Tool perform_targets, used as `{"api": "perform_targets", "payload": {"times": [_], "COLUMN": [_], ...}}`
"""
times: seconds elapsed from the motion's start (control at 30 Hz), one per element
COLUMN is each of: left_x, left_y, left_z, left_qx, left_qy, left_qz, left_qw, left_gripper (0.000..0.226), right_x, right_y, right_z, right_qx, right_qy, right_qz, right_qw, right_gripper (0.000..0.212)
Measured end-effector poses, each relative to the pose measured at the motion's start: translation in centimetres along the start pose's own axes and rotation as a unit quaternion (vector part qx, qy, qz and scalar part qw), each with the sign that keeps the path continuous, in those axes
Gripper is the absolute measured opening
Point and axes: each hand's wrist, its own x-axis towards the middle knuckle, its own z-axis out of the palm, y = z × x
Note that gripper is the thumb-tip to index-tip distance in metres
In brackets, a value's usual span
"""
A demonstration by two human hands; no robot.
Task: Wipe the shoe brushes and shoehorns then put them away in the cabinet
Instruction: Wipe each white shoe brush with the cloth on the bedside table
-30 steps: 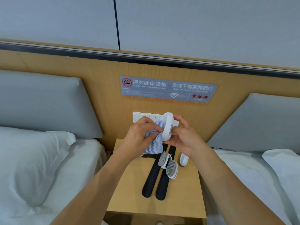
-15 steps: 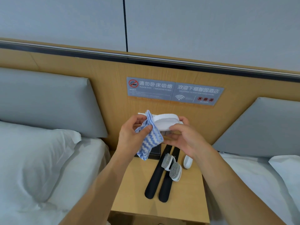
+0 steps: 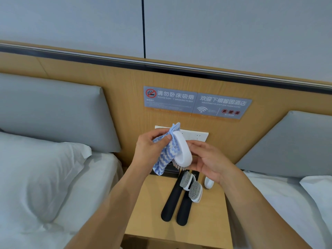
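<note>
My right hand point(image 3: 206, 160) holds a white oval shoe brush point(image 3: 181, 151) in the air above the bedside cabinet point(image 3: 149, 212), its grey bristles facing down and away. My left hand point(image 3: 152, 150) pinches a blue and white striped cloth point(image 3: 166, 155) against the brush's left side. On the cabinet top lie two black shoehorns point(image 3: 169, 200) side by side. Two grey-bristled brushes point(image 3: 191, 186) rest across their far ends, and a third white brush point(image 3: 208, 182) lies just right of them.
Beds with white linen flank the cabinet, a pillow point(image 3: 36, 177) on the left. Grey headboard cushions point(image 3: 53, 112) lean on the wooden wall panel, which carries a sign point(image 3: 195, 103) and a white socket strip point(image 3: 194, 135). A dark flat object point(image 3: 170, 170) sits at the cabinet's back.
The brush has been turned in my right hand from lying flat to standing tilted. My left hand has brought the cloth back against its left side.
</note>
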Motion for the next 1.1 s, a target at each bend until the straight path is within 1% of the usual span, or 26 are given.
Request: {"api": "perform_targets", "payload": {"times": [0.1, 0.17, 0.23, 0.33, 0.4, 0.47, 0.53, 0.6, 0.67, 0.73, 0.8, 0.93, 1.0, 1.1], "left_x": [-0.5, -0.8, -1.2, -2.0, -2.6, -3.2, -3.5, -3.5, -2.9, -1.9, -1.0, -1.0, -1.6, -2.3], "left_y": [-0.3, -0.6, -0.9, -1.0, -0.8, -0.8, -0.7, -0.5, -0.1, 0.7, 1.6, 2.1, 2.0, 1.9], "left_z": [0.3, 0.2, 0.2, 0.8, 1.3, 1.6, 1.7, 1.3, 0.7, 0.4, 0.3, 0.5, 0.6, 0.6], "left_qx": [0.008, 0.046, 0.108, 0.196, 0.223, 0.226, 0.211, 0.206, 0.225, 0.245, 0.265, 0.342, 0.346, 0.344], "left_qy": [-0.017, -0.012, 0.005, 0.063, 0.085, 0.079, 0.063, 0.058, 0.051, 0.040, 0.020, -0.069, -0.108, -0.190], "left_qz": [0.003, 0.013, 0.038, 0.082, 0.103, 0.113, 0.109, 0.111, 0.126, 0.147, 0.172, 0.231, 0.234, 0.240], "left_qw": [1.000, 0.999, 0.993, 0.975, 0.966, 0.964, 0.969, 0.971, 0.965, 0.957, 0.949, 0.908, 0.902, 0.888], "left_gripper": [0.015, 0.014, 0.014, 0.013, 0.009, 0.009, 0.012, 0.016, 0.019, 0.021, 0.022, 0.023, 0.020, 0.018], "right_x": [0.2, 0.4, 0.6, 1.0, 1.3, 1.5, 1.4, 1.2, 0.8, 0.7, 0.8, 1.1, 1.3, 1.4], "right_y": [0.3, 0.4, 0.6, 1.0, 1.2, 1.0, 0.7, 0.6, 0.6, 0.8, 0.7, -0.2, -0.2, 0.2], "right_z": [-0.4, -0.7, -0.7, -0.5, -0.1, 0.0, -0.2, -0.7, -0.8, -0.6, -0.4, -0.6, -0.8, -1.2], "right_qx": [-0.013, -0.008, -0.004, 0.001, 0.012, 0.024, 0.027, 0.021, 0.003, -0.008, 0.004, 0.013, 0.009, 0.014], "right_qy": [0.007, 0.021, 0.038, 0.055, 0.071, 0.084, 0.074, 0.043, 0.005, -0.011, -0.006, 0.030, 0.051, 0.069], "right_qz": [-0.002, -0.008, -0.018, -0.022, -0.022, -0.024, -0.028, -0.026, -0.016, -0.009, -0.012, -0.027, -0.026, -0.022], "right_qw": [1.000, 1.000, 0.999, 0.998, 0.997, 0.996, 0.996, 0.999, 1.000, 1.000, 1.000, 0.999, 0.998, 0.997], "right_gripper": [0.017, 0.015, 0.017, 0.016, 0.018, 0.024, 0.027, 0.029, 0.031, 0.032, 0.031, 0.020, 0.017, 0.019]}}
